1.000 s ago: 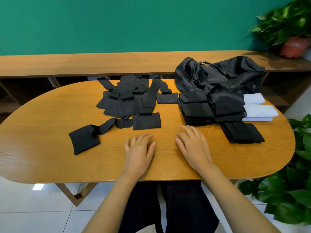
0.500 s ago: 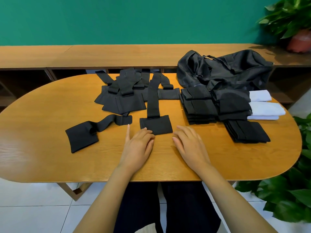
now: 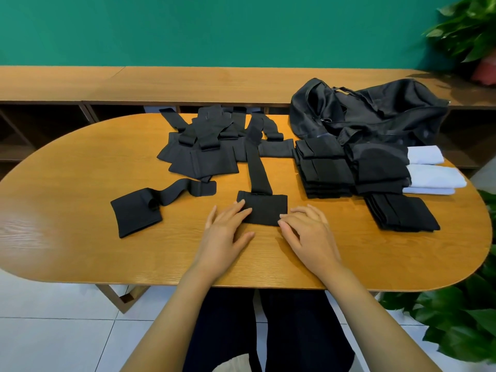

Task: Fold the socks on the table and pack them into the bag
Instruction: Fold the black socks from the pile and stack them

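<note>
1. The sock (image 3: 264, 210) lies on the surface (image 3: 80, 251) straight ahead. Its wide end is nearest the person, and its narrow leg runs away to overlap the pile (image 3: 204, 157) of loose black socks.
2. The left grip (image 3: 225, 234) is open, fingers laid flat, tips resting on the sock's left edge.
3. The right grip (image 3: 311, 234) is open, fingers slightly bent, tips touching the sock's near right corner.
4. To the left, apart from both hands, a second sock (image 3: 137, 213) lies unfolded, its leg curving toward the pile.
5. To the right stand folded black stacks (image 3: 324, 173), the closest just beside the sock's leg.
6. Folded white socks (image 3: 434, 175) touch the stacks at the surface's right rim.
7. The bag (image 3: 375, 116) slumps behind the stacks at the far right, touching them.
8. A low shelf (image 3: 188, 81) runs along the green wall (image 3: 241, 28). Plants (image 3: 456, 318) crowd the right side.
</note>
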